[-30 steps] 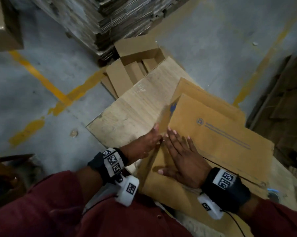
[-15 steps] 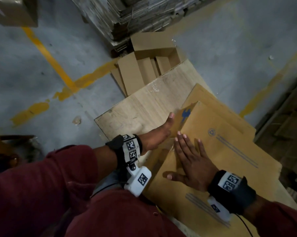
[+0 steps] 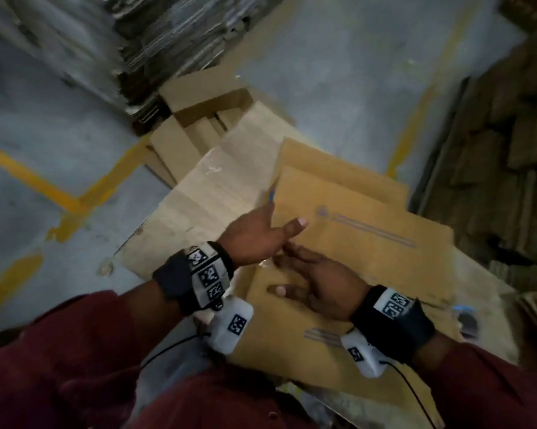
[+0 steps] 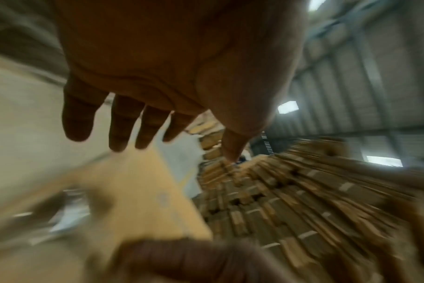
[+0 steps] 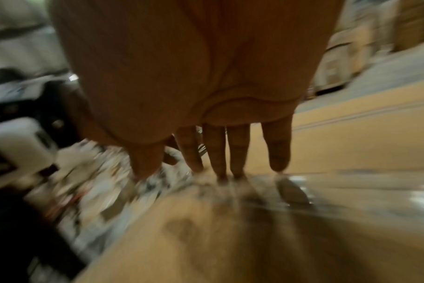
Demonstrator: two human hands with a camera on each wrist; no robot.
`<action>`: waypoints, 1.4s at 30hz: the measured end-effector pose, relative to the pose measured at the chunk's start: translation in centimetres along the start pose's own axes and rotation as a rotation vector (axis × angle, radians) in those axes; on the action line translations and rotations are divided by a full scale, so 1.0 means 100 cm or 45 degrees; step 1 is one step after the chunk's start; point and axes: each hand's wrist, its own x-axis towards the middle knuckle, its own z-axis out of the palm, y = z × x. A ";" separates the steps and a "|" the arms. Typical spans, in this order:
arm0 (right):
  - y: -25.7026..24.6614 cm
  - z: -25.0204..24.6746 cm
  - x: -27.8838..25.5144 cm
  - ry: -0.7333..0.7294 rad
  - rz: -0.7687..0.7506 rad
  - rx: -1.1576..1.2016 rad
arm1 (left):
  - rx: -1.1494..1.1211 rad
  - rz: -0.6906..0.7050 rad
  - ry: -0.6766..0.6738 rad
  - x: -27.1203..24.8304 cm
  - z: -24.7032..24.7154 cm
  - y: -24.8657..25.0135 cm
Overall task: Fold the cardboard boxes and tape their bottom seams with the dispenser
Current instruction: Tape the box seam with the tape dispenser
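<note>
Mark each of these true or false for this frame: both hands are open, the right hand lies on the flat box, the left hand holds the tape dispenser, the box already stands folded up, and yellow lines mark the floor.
1. Both hands are open. True: the left hand and the right hand show straight fingers and hold nothing.
2. The right hand lies on the flat cardboard box. True.
3. The left hand holds the tape dispenser. False: it is empty, palm open, as the left wrist view shows.
4. The box stands folded up. False: it lies flat on the wooden board.
5. Yellow lines mark the floor. True.
</note>
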 end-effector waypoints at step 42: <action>0.264 0.163 -0.242 0.568 0.301 1.558 | 2.234 0.262 -0.611 0.049 0.414 0.172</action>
